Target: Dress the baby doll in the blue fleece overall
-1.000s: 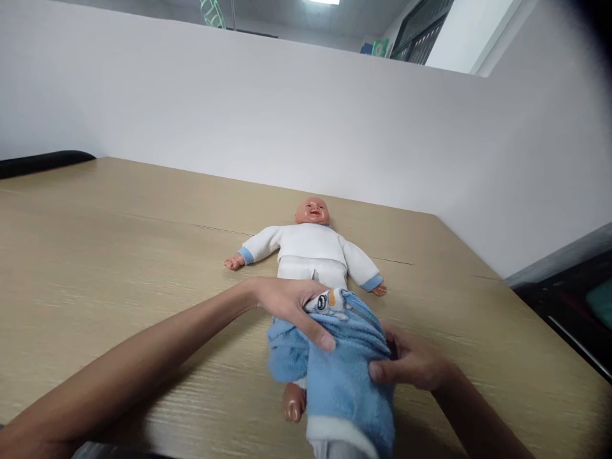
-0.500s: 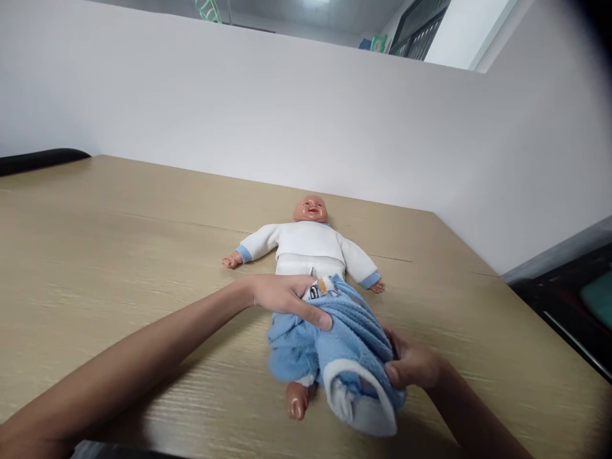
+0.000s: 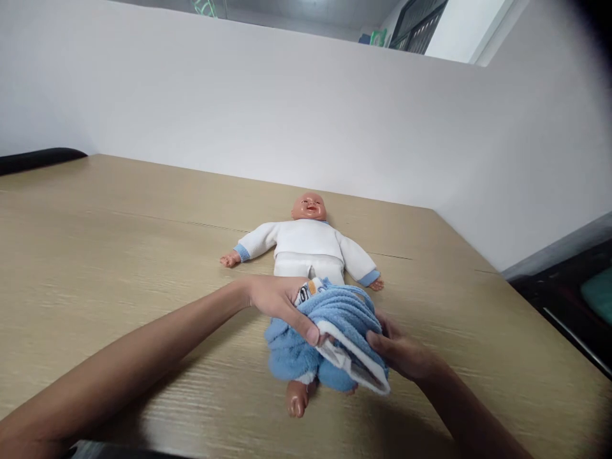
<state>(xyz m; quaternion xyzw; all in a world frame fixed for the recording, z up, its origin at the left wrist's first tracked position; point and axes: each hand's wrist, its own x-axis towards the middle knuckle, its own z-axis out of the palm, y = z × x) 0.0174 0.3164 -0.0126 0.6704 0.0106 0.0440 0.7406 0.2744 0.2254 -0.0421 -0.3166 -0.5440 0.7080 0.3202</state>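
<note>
A baby doll (image 3: 310,241) in a white top lies on its back on the wooden table (image 3: 119,242), head away from me. Fluffy blue trousers (image 3: 335,319) with a white cuff are bunched over its legs, and one bare foot (image 3: 295,398) sticks out below. My left hand (image 3: 282,303) grips the left side of the bunched trousers, thumb on the white cuff. On the right side, my right hand (image 3: 399,350) pinches the same cuff edge.
A white partition wall (image 3: 287,115) stands right behind the table's far edge. A dark chair back (image 3: 41,159) shows at the far left. Beyond the table's right edge lies a dark floor area (image 3: 568,299).
Both hands have gathered the blue trouser leg up toward the doll's waist. The white cuff, first near the front edge, now sits bunched between my hands.
</note>
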